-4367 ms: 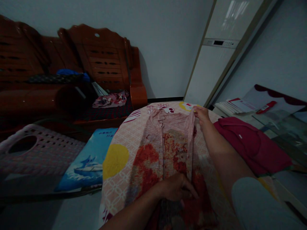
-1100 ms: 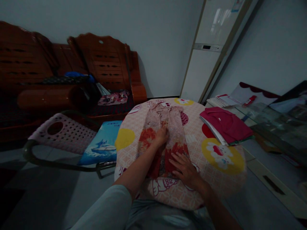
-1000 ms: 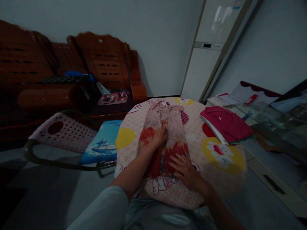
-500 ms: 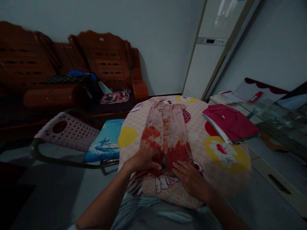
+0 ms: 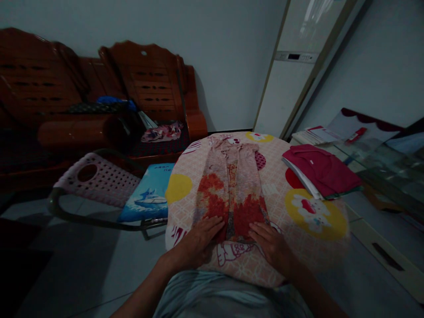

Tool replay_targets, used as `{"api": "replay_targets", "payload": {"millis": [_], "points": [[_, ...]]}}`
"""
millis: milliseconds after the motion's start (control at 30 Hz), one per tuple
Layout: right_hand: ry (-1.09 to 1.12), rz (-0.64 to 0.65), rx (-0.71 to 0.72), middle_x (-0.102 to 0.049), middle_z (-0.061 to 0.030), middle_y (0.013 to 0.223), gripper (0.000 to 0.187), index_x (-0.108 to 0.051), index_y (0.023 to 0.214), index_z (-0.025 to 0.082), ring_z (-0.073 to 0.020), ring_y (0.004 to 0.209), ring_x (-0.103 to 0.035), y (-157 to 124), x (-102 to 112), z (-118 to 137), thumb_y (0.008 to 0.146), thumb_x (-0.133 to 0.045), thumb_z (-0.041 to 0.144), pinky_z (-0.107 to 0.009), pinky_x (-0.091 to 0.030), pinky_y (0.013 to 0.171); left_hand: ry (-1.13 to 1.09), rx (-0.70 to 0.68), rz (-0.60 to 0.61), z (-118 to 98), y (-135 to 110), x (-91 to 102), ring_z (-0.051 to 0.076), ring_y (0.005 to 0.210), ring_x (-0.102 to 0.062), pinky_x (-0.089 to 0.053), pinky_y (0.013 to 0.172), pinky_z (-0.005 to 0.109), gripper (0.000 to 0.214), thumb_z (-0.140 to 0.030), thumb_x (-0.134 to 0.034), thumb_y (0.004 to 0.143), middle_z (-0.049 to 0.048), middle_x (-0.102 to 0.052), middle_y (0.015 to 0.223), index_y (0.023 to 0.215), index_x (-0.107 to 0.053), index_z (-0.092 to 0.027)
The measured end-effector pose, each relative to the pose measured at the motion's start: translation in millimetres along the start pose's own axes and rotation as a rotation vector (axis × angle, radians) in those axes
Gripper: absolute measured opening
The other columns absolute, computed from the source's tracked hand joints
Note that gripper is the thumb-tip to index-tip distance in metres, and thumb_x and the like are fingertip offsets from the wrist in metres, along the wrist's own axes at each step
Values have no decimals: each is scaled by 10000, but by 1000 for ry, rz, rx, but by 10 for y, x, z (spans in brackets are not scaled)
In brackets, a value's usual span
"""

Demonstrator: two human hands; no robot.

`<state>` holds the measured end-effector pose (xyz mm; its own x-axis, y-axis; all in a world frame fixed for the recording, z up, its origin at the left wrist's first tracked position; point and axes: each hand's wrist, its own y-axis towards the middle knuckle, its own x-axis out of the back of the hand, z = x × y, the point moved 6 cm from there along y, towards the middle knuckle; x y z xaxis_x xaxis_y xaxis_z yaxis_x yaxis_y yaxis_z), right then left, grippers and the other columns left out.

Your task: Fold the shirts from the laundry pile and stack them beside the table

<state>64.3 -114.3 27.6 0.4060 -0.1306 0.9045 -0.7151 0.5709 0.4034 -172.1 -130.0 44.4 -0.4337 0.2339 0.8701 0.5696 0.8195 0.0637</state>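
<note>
A greyish-pink garment (image 5: 245, 176) with rusty-red patches, perhaps a cardigan or an open-front top, lies flat on the round table, its collar at the far end and its hem toward me. My left hand (image 5: 203, 236) rests on its lower left corner, fingers stretched out and pressed near the hem. On the lower right corner lies my right hand (image 5: 270, 243), fingers extended, palm down. Neither hand grips the cloth. Beneath the garment is a patterned tablecloth (image 5: 298, 247) with yellow circles and cartoon animals.
Folded clothes (image 5: 321, 170), dark pink on top, sit at the table's right. A chair (image 5: 102, 176) with a blue cushion (image 5: 147, 194) stands close on the left. Behind are a wooden bench (image 5: 155, 88) and a tall air conditioner (image 5: 288, 79). A glass-topped counter (image 5: 391, 163) is at right.
My left hand has moved down and flattened beside the hem on the left. My right hand has shifted slightly right and stays flat on the cloth. The view has turned slightly.
</note>
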Motion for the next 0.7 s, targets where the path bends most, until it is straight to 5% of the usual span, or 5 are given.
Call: {"api": "replay_targets", "payload": {"millis": [133, 233, 433, 600, 700], "points": [[18, -56, -7, -645, -115, 1286, 481, -610, 1291, 208, -227, 1231, -571, -71, 9, -27, 889, -406, 41, -445, -520, 1002, -19, 62, -191, 44, -77, -24, 254, 1256, -503, -419, 1077, 445, 506, -106, -520, 801, 132, -555, 1340, 1297, -543, -202], [17, -81, -17, -638, -113, 1298, 496, -589, 1312, 202, -217, 1236, -569, -92, 12, -37, 890, -391, 32, -436, -520, 1008, -2, 97, -207, 17, -66, -55, 234, 1070, -586, -478, 973, 410, 329, -126, -487, 868, 107, -646, 1143, 1154, -626, -208], [1, -98, -11, -666, -134, 1244, 468, -626, 1257, 172, -230, 1181, -605, -76, 35, -69, 874, -395, 34, -432, -543, 967, 14, 87, -167, 50, -53, -66, 234, 1064, -580, -481, 946, 385, 394, -96, -519, 845, 99, -644, 1181, 1203, -629, -219], [56, -111, -52, -681, -122, 1219, 457, -662, 1213, 206, -232, 1142, -627, -64, 72, -90, 864, -413, 50, -434, -546, 951, -43, 145, -285, 170, -50, -83, 224, 1008, -602, -491, 914, 366, 250, -182, -492, 908, 104, -677, 1085, 1062, -690, -189], [188, -116, -115, -721, -100, 1115, 446, -696, 1147, 214, -220, 1049, -667, 11, 149, -142, 843, -411, 55, -401, -561, 912, -76, 188, -249, 165, 17, -24, 221, 943, -623, -496, 859, 335, 233, -176, -490, 900, 75, -692, 1003, 1002, -698, -203]]}}
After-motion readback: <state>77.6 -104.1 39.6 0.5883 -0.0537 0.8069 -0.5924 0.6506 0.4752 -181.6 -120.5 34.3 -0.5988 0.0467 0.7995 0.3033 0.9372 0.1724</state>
